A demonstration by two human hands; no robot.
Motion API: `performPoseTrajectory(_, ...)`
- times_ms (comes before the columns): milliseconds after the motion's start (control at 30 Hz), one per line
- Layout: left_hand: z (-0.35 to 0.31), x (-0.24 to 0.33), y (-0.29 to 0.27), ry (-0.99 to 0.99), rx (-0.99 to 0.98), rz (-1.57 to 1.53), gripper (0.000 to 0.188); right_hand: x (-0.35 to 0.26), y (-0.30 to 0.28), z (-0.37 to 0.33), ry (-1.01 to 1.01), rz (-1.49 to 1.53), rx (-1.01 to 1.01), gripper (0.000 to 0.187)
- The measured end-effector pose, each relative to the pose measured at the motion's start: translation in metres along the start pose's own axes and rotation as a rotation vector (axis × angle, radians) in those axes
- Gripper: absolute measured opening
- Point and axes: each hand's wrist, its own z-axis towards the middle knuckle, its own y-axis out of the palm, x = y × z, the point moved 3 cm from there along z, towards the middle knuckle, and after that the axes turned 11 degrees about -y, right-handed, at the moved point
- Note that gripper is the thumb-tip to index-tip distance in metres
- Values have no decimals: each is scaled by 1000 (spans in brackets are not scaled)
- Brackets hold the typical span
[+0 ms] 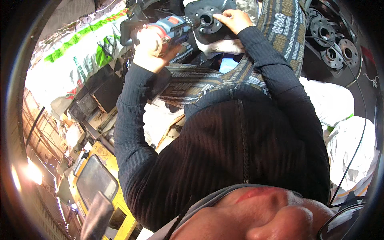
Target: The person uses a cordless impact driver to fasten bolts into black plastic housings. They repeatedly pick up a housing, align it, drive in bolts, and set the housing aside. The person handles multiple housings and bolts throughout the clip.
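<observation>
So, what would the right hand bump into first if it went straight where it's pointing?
Probably the round metal flange. The right hand points left at it, very close or maybe touching; the depth is hard to tell.

**Where We Find Print**

On the large white sack (82, 52) at the left, we see a long printed band (83, 36), mostly green and turning red toward its upper right end. Below it we find 1 green emblem (103, 55) and smaller red print (72, 93). On the blue power drill (173, 29) we spot a red patch (174, 20), too blurred to read.
</observation>
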Motion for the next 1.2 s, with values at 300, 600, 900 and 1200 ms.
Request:
performPoseTrajectory(300, -44, -27, 18, -200, 64, -180, 40, 4, -1, 4, 49, -33, -97, 54)
performPoseTrajectory(600, -38, -28, 25, -211, 32, -201, 37, 4, -1, 2, 62, -1, -87, 56)
performPoseTrajectory(900, -28, -29, 13, -534, -161, -624, 28, 4, -1, 3, 86, 15, -106, 53)
performPoseTrajectory(1200, -13, -25, 18, 122, 99, 209, 33, 3, -1, 3, 80, 33, -116, 52)
